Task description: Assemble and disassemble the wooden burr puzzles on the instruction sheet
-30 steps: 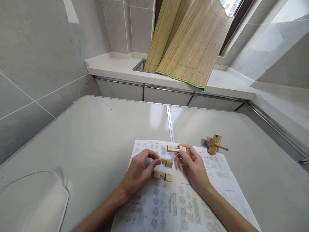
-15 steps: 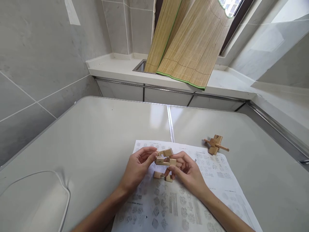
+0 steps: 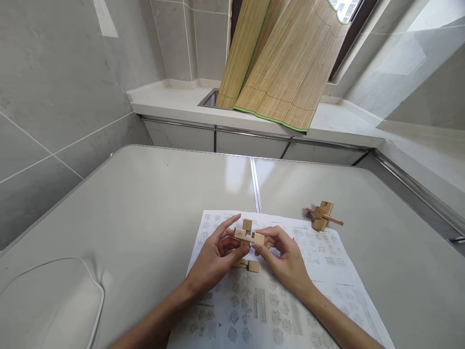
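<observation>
Two notched wooden pieces are held between my hands above a printed sheet (image 3: 269,291). My right hand (image 3: 283,249) pinches the right end of the lengthwise notched piece (image 3: 258,238). Around the left side of the pieces, my left hand (image 3: 218,252) has its thumb below and its index finger raised, gripping the upright wooden piece (image 3: 247,225), which crosses behind the other. Another notched block (image 3: 253,266) lies on the sheet just below my hands, its left part covered by my left thumb.
An assembled wooden cross-shaped piece (image 3: 321,215) with a thin rod rests at the sheet's upper right edge. A white cable (image 3: 100,300) curves over the table (image 3: 145,194) at left. Beyond are a counter (image 3: 174,104) and a hanging bamboo mat (image 3: 283,72).
The upper wooden piece has turned from slanting to upright, crossing the lengthwise one. My left hand has shifted right, its index finger lifting and its thumb moving beneath the pieces.
</observation>
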Demonstrator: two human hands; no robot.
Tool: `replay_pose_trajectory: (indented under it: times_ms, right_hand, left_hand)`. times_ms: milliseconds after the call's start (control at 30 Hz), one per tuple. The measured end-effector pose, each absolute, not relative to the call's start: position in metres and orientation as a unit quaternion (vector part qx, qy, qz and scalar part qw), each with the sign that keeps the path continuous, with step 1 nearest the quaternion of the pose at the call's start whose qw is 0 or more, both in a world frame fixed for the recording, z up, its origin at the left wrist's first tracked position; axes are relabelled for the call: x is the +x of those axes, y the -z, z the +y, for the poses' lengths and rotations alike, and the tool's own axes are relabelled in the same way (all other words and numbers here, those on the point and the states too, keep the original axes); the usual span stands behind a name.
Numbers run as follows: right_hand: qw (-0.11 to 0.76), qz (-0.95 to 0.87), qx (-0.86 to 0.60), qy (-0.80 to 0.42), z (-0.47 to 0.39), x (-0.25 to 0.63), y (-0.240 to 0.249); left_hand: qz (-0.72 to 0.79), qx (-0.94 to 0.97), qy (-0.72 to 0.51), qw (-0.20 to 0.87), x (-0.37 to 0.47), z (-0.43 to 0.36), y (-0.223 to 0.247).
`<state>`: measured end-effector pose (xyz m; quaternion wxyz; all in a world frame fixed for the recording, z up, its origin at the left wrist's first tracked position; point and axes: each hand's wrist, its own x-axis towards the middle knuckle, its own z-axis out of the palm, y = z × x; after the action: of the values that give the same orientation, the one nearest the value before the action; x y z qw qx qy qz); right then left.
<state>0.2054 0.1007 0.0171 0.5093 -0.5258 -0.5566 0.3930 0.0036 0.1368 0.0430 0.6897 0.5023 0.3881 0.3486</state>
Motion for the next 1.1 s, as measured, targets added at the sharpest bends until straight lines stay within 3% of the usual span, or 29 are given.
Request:
replay_pose_trajectory:
  times_ms: [233, 1100]
  right_hand:
    - [0.493, -0.587, -0.553, -0.327, 0.100, 0.206, -0.018]
    - [0.462, -0.545, -0.532, -0.455, 0.104, 0.205, -0.022]
  left_hand:
    - [0.371, 0.548, -0.310, 0.682, 0.002, 0.135, -0.046]
    - [0.384, 0.534, -0.316, 0.684, 0.002, 0.138, -0.050]
